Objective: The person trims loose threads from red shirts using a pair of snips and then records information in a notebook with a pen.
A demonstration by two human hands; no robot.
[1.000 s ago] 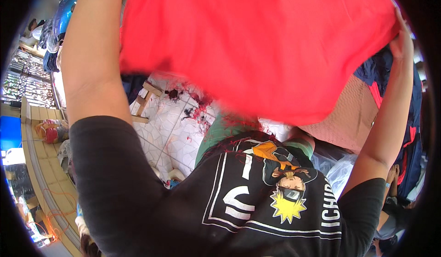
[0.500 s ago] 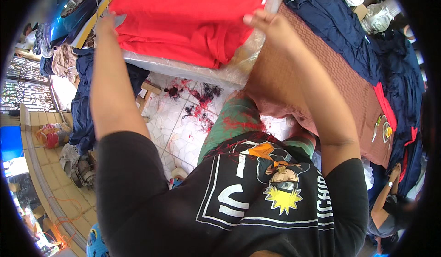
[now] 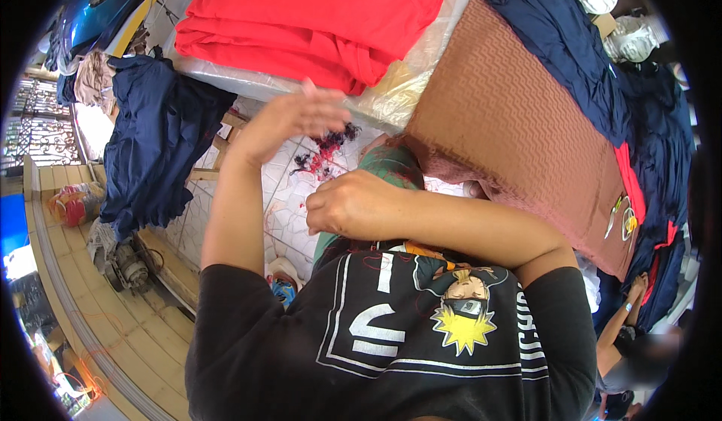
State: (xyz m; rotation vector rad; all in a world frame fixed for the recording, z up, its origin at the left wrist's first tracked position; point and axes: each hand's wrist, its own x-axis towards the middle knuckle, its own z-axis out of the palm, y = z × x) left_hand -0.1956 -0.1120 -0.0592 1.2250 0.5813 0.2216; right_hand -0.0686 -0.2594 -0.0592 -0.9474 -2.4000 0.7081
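Note:
My left hand (image 3: 295, 117) is raised just below the near edge of a stack of red cloth (image 3: 301, 26), its fingers stretched out and slightly blurred, with nothing visible in them. The red cloth lies folded in layers on a surface wrapped in clear plastic (image 3: 410, 94). My right hand (image 3: 350, 204) is curled closed in front of my shirt, over my green-clad thigh (image 3: 383, 173). Its palm is turned away, so anything inside it is hidden. Neither hand touches the red cloth.
Red and black thread scraps (image 3: 323, 154) litter the tiled floor. A brown patterned cover (image 3: 489, 90) lies at right, with snips (image 3: 615, 214) and navy garments (image 3: 556, 37). At left, navy cloth (image 3: 154, 135) hangs near a motor (image 3: 131, 267). Another person's hands (image 3: 638, 289) touch cloth at far right.
Both hands have drawn back from the sides of the red cloth toward my body. The right hand has swung left and curled closed; the left is lower with fingers extended.

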